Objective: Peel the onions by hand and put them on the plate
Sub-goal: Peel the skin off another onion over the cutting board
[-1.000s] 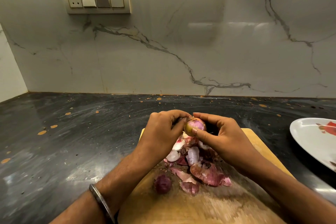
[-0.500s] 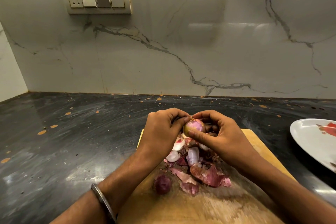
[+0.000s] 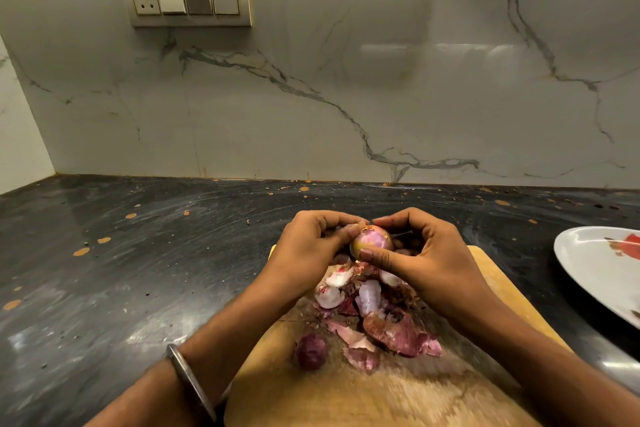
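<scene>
one onion (image 3: 371,242), two hands' grip

Pale wooden cutting board (image 3: 491,274) lies on dark speckled stone counter (image 3: 138,253). Heap of purple papery onion skins (image 3: 388,326) on board, beneath both hands (image 3: 311,253) (image 3: 433,263). White oval plate (image 3: 588,263) on counter, right of board.

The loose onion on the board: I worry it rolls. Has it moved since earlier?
No. The loose onion lies at the same spot beside the peel pile on the cutting board.

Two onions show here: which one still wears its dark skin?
The small dark purple onion lying on the cutting board beside the peels; the held onion is pale and mostly peeled.
</scene>
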Tool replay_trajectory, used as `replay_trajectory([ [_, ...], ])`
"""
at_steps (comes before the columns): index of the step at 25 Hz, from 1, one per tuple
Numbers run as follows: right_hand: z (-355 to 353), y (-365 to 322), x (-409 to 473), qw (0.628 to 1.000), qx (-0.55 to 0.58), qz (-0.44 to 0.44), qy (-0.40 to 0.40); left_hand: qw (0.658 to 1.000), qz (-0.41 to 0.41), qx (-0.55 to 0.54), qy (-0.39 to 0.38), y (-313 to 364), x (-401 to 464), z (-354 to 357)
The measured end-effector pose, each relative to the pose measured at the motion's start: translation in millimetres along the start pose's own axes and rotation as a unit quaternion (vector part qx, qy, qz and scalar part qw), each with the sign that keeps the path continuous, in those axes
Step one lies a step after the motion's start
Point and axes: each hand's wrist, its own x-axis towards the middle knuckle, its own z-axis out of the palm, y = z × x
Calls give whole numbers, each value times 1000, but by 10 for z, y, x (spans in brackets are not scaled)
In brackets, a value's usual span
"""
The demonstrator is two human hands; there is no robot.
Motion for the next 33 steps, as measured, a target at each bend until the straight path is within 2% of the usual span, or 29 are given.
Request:
replay_trajectory([
  [2,-4,1,6,1000,7,2,-2,993,-59,-100,-28,22,-10,-15],
  [4,-9,1,7,1000,11,1,-10,988,-79,-128,-36,25,-7,-46],
  [11,-9,28,-2,1000,11,-14,-8,999,-4,-32,14,-25,7,-14],
  [20,14,21,6,999,20,-23,-15,997,19,47,53,-65,-3,21],
  [23,3,17,2,999,12,-27,-15,999,9,23,41,-47,1,9],
  [28,-32,33,17,999,16,-33,-13,999,-6,-32,-24,8,-9,2],
  [30,-32,41,22,999,19,-35,-20,1000,6,1,-16,8,-9,4],
  [33,-29,60,15,999,18,-36,-22,993,50,107,16,-6,-20,26],
])
